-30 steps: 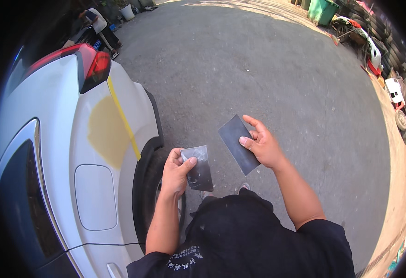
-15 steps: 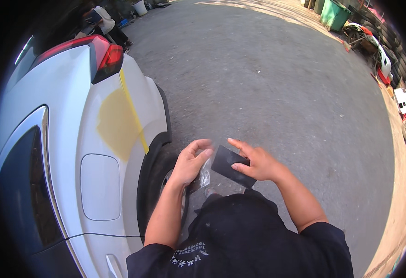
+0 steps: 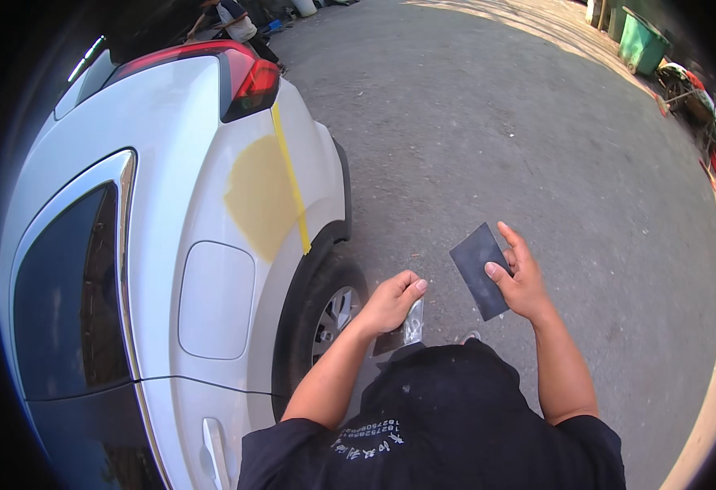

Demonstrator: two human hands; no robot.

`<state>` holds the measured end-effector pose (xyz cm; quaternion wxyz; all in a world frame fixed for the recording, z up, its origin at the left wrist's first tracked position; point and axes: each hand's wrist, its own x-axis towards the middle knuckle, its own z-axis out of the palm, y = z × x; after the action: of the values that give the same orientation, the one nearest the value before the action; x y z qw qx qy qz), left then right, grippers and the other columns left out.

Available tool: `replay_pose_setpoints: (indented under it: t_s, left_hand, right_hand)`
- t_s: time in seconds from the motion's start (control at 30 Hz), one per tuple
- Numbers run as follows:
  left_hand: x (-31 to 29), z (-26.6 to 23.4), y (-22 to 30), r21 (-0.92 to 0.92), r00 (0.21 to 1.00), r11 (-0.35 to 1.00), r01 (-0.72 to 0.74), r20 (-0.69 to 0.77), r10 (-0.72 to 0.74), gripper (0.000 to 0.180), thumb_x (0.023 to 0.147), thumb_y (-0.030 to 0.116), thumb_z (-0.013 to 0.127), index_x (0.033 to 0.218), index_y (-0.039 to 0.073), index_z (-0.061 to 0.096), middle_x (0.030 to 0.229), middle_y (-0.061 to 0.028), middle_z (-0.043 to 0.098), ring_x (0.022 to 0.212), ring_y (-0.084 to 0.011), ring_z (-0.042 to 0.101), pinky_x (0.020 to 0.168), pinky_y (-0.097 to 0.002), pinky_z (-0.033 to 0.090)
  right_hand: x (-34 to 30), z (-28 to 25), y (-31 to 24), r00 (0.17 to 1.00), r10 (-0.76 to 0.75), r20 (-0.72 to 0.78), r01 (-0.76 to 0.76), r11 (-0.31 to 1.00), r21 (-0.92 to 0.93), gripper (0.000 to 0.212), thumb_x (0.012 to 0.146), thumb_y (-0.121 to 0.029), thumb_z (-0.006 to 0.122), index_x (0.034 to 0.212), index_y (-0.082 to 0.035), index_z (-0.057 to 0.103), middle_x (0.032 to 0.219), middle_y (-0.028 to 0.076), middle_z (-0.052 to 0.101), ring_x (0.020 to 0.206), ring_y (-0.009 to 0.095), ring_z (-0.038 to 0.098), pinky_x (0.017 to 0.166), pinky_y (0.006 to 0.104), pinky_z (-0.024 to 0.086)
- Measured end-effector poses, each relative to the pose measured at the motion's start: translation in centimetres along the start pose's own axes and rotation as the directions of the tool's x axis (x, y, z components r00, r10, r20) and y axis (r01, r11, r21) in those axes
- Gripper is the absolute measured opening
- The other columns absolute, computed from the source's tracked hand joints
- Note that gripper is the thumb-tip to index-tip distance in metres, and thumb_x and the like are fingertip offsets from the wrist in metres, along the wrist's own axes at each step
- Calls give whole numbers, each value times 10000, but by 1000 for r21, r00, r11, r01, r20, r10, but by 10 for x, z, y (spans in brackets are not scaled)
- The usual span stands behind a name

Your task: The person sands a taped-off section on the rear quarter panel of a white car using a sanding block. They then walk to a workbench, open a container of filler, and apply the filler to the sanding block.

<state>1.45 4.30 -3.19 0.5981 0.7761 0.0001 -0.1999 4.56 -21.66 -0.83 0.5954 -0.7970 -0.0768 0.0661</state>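
Note:
My right hand (image 3: 521, 278) pinches a dark grey rectangular sheet (image 3: 480, 269) that looks like sandpaper, thumb on its face and index finger stretched past its edge. To the left and lower, my left hand (image 3: 392, 304) is closed on a clear plastic bag (image 3: 413, 323), which hangs below the fingers with something dark beside it. The two hands are apart. On my left stands a white car (image 3: 170, 163). Its rear side carries a yellowish filler-like patch (image 3: 261, 196), and a strip of yellow tape (image 3: 291, 175) runs down along the patch's right side.
The car's rear wheel (image 3: 337, 318) is close by my left forearm. Grey pavement (image 3: 603, 245) spreads ahead and right. A green bin (image 3: 642, 45) and a heap of parts (image 3: 705, 114) stand far right. Another person (image 3: 235, 20) is beyond the car.
My right hand has swung right with the sheet, widening the gap between my hands. My left hand has moved lower and right with the bag. The view has turned left.

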Motion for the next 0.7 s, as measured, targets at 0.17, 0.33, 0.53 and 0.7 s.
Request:
replay_pose_setpoints:
  t_s: [0.17,0.33,0.53,0.7]
  left_hand:
    - [5,30,-1,-356,998,934,-39,-61,19,229,980,281,521,893,73,561,678,10,496,551,-61,443,477,-227,376]
    - [11,39,14,-426,993,899,103,-16,-121,243,974,290,530,882,67,560,624,13,484,484,-68,426,426,-215,344]
    - [34,23,-3,-591,856,794,-139,-475,-204,209,989,239,506,875,68,547,648,13,521,522,-66,468,462,-226,376]
    - [59,19,9,-521,695,763,-381,-706,-135,283,1000,230,471,856,-3,540,771,-38,579,684,-90,513,622,-269,432]
  right_hand:
    - [8,21,12,997,-76,-23,76,997,32,648,852,-122,657,1419,-34,356,732,44,537,675,112,506,654,267,432]
    - [18,39,-7,997,-79,2,79,996,-44,638,853,-124,651,1411,-30,358,736,61,568,678,127,542,653,286,458]
    - [10,36,2,968,-220,-124,217,975,-35,629,848,-82,653,1406,-44,368,831,94,645,708,178,614,663,304,500]
    - [-23,57,-6,935,-273,226,259,962,90,643,841,-43,651,1409,-35,351,827,97,670,725,202,658,684,306,526]
